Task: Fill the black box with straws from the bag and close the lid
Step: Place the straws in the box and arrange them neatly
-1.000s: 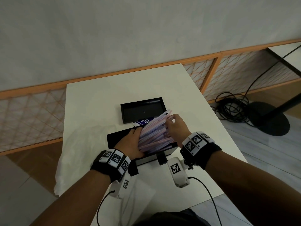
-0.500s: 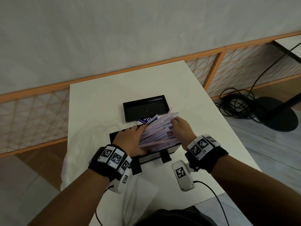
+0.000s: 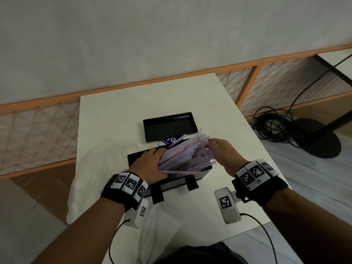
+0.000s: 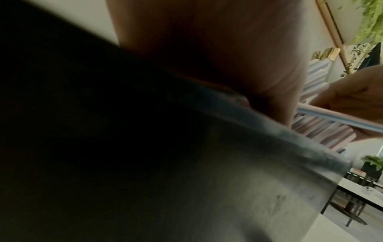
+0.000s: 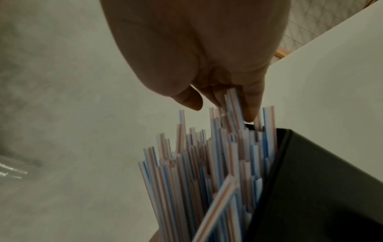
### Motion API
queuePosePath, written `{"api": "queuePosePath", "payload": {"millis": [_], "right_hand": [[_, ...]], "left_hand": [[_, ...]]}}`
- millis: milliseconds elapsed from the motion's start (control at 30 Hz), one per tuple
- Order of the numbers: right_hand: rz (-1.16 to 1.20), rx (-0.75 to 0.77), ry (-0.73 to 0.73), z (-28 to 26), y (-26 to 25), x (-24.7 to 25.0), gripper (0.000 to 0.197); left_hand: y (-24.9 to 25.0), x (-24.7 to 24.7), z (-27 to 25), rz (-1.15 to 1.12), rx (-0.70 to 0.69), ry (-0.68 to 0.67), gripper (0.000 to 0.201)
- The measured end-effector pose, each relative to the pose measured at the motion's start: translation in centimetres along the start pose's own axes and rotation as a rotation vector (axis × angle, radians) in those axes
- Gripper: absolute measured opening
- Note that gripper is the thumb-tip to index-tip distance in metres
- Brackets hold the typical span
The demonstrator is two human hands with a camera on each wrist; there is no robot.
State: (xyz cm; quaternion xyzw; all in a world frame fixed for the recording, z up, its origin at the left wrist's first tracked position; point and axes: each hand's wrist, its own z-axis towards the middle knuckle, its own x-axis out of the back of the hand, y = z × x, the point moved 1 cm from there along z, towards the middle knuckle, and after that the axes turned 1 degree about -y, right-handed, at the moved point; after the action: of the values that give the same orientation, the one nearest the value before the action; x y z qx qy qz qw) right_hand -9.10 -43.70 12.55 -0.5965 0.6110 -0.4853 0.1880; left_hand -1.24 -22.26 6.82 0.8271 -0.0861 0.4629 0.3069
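Observation:
The black box (image 3: 172, 182) stands open on the white table (image 3: 118, 119), heaped with striped straws (image 3: 187, 155) that lie slanted and stick out past its far right corner. My left hand (image 3: 152, 162) lies against the left side of the heap, fingers fairly straight. At the straws' far ends, my right hand (image 3: 219, 148) touches the tips with loosely bent fingers (image 5: 249, 108); the thumb stays apart. The striped straws (image 5: 217, 155) lean on the box wall (image 5: 311, 180). The lid (image 3: 169, 126) lies upturned behind the box. The left wrist view is mostly dark.
A clear plastic bag (image 3: 91, 168) lies crumpled at the table's left edge. A blue printed card (image 3: 171, 140) sits between lid and box. Right of the table, coiled cables (image 3: 274, 128) and a round black stand base (image 3: 316, 138) are on the floor.
My right hand has slid off the top of the heap to the straws' far tips. The straws have spread a little. The left hand stays against the heap.

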Motion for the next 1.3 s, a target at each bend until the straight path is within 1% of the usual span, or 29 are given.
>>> {"api": "queuePosePath", "payload": {"millis": [67, 133, 200, 267, 333, 367, 433, 467, 533, 600, 667, 733, 767, 800, 867, 900, 967, 1033, 1100, 1133, 1167, 1200, 1300], "right_hand": [[-0.02, 0.018, -0.05, -0.4, 0.0, -0.4, 0.03], [0.079, 0.021, -0.095, -0.7, 0.1, -0.9, 0.031], [0.23, 0.022, -0.117, -0.9, 0.2, -1.0, 0.03], [0.455, -0.014, -0.084, -0.5, 0.2, -0.5, 0.026], [0.651, -0.074, -0.023, 0.0, 0.3, 0.4, 0.016], [0.666, -0.089, -0.011, 0.0, 0.4, 0.8, 0.02], [0.658, -0.08, -0.053, -0.1, 0.5, 1.3, 0.04], [0.646, -0.074, -0.078, 0.0, 0.7, 1.5, 0.042], [0.616, -0.08, -0.064, 0.0, 0.8, 1.8, 0.043], [0.497, -0.068, 0.022, 0.5, 1.1, 2.3, 0.04], [0.236, -0.02, 0.119, 1.2, 1.3, 2.6, 0.041], [-0.061, 0.079, 0.181, 1.8, 1.1, 2.2, 0.049], [-0.145, 0.119, 0.174, 2.1, 0.8, 1.6, 0.056], [-0.179, 0.152, 0.137, 2.4, 0.4, 0.9, 0.063], [-0.18, 0.176, 0.044, 3.3, -0.8, -0.6, 0.069], [-0.195, 0.175, 0.012, 3.7, -1.4, -1.1, 0.066], [-0.301, 0.195, -0.044, 4.6, -2.2, -1.9, 0.057], [-0.403, 0.213, -0.059, 4.8, -2.3, -2.2, 0.05], [-0.456, 0.237, -0.051, 4.6, -1.9, -2.1, 0.043], [-0.476, 0.244, -0.051, 4.3, -1.9, -2.0, 0.044], [-0.504, 0.219, -0.06, 4.0, -1.9, -1.8, 0.047], [-0.531, 0.197, -0.077, 3.8, -2.0, -1.7, 0.05], [-0.561, 0.105, -0.138, 3.4, -2.7, -1.4, 0.062]], "left_hand": [[0.0, -0.1, 0.1, -0.036, -0.004, 0.017, 0.08], [0.1, -0.1, 0.1, -0.075, -0.02, 0.025, 0.078], [0.3, 0.0, 0.2, -0.107, -0.041, 0.04, 0.077], [0.9, 0.2, 0.4, -0.125, -0.059, 0.051, 0.075], [1.5, 0.3, 0.5, -0.157, -0.088, 0.087, 0.072], [1.8, 0.2, 0.6, -0.179, -0.101, 0.111, 0.071], [2.2, 0.0, 0.6, -0.215, -0.096, 0.134, 0.071], [2.3, -0.2, 0.6, -0.216, -0.09, 0.137, 0.071], [2.0, -0.6, 0.6, -0.18, -0.083, 0.137, 0.071], [1.4, -0.7, 0.6, -0.127, -0.091, 0.132, 0.072], [1.0, -0.6, 0.6, -0.072, -0.104, 0.116, 0.075], [0.8, -0.7, 0.5, -0.018, -0.094, 0.087, 0.078], [0.6, -0.8, 0.4, 0.006, -0.075, 0.064, 0.08], [0.5, -0.9, 0.4, 0.028, -0.047, 0.038, 0.083], [0.1, -1.0, 0.2, 0.064, -0.002, -0.02, 0.092], [-0.2, -1.0, 0.1, 0.07, 0.004, -0.043, 0.099], [-0.6, -0.7, -0.2, 0.039, 0.008, -0.07, 0.111], [-0.9, -0.5, -0.3, -0.014, 0.016, -0.047, 0.118], [-0.9, -0.6, -0.5, -0.014, 0.023, -0.002, 0.111], [-0.8, -0.6, -0.6, -0.014, 0.025, 0.011, 0.104], [-0.8, -0.7, -0.7, -0.024, 0.029, 0.017, 0.098], [-0.9, -0.7, -0.7, -0.04, 0.035, 0.014, 0.097], [-1.4, -0.9, -0.7, -0.067, 0.032, -0.012, 0.105]]}}
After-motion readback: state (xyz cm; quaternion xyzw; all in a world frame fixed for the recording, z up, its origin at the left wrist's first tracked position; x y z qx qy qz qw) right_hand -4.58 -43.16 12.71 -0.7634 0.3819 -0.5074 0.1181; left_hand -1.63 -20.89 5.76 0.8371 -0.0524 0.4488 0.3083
